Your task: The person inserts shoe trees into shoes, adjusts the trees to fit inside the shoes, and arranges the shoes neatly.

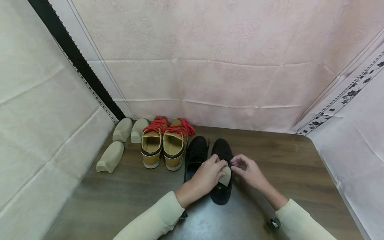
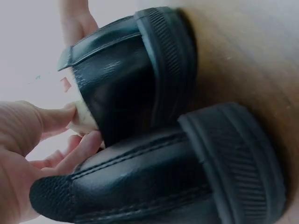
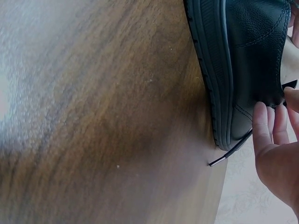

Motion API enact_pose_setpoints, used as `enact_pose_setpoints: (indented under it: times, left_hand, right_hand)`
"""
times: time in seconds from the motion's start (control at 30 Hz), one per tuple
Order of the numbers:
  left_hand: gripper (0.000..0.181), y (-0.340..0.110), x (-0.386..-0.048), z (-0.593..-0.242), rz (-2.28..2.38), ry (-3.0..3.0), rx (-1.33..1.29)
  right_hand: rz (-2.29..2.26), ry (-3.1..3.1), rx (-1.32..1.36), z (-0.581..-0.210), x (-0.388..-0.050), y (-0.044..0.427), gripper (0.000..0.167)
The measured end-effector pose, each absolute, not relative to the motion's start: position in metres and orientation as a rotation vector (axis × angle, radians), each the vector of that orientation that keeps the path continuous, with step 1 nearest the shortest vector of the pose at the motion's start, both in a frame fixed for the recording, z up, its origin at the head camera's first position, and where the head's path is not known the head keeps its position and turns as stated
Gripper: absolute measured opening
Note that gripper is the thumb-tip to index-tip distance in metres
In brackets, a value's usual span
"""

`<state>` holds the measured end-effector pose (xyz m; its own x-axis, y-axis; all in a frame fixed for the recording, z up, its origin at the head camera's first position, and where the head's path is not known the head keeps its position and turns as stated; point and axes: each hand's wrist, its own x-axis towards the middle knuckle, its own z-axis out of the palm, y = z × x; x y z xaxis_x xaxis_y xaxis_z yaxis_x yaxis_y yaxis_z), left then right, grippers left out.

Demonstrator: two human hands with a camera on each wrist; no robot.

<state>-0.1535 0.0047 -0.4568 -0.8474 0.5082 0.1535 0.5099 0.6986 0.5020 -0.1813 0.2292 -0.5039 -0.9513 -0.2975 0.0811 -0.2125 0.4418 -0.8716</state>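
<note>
Two black shoes stand side by side, the left one [image 1: 196, 153] and the right one [image 1: 221, 195]. A beige shoe insert [image 1: 225, 176] sits partly in the opening of the right shoe. My left hand [image 1: 205, 176] pinches this insert between thumb and fingers; the left wrist view shows the same grip, with the hand [image 2: 23, 149] behind the shoe heels. At the right shoe's lace side, my right hand [image 1: 250, 171] has its thumb and fingertips on the upper edge. In the right wrist view that hand [image 3: 280, 158] pinches at the edge near a dark lace [image 3: 231, 151].
Tan shoes with red laces [image 1: 151, 145] stand left of the black pair. Several beige inserts [image 1: 111, 156] lie at the far left of the wooden surface [image 1: 120, 206]. Pale patterned cloth [image 1: 210, 83] hangs behind, with more at both sides.
</note>
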Motion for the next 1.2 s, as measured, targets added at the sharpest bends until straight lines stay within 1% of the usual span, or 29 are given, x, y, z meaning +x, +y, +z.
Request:
enact_pose_setpoints:
  times: [0.13, 0.4, 0.6, 0.97, 1.2]
  left_hand:
    - [0.029, 0.008, -0.152, -0.459, -0.831, -2.892, -0.846]
    - [0.024, 0.012, -0.152, -0.462, -0.696, -2.88, -0.879]
    - [0.023, 0.009, -0.155, -0.464, -0.704, -2.798, -0.888]
    - [0.039, 0.0, -0.172, -0.458, -0.423, -2.754, -0.941]
    - [0.031, 0.002, -0.177, -0.461, -0.429, -2.79, -0.961]
  right_hand:
    - [-1.554, 2.599, -0.465, -0.503, -0.18, 0.23, 0.02]
    - [-1.541, 2.61, -0.459, -0.502, -0.18, 0.231, 0.019]
    - [-1.539, 2.615, -0.474, -0.502, -0.18, 0.23, 0.019]
    - [-1.555, 2.634, -0.436, -0.505, -0.18, 0.229, 0.018]
    - [-1.549, 2.66, -0.397, -0.508, -0.178, 0.229, 0.02]
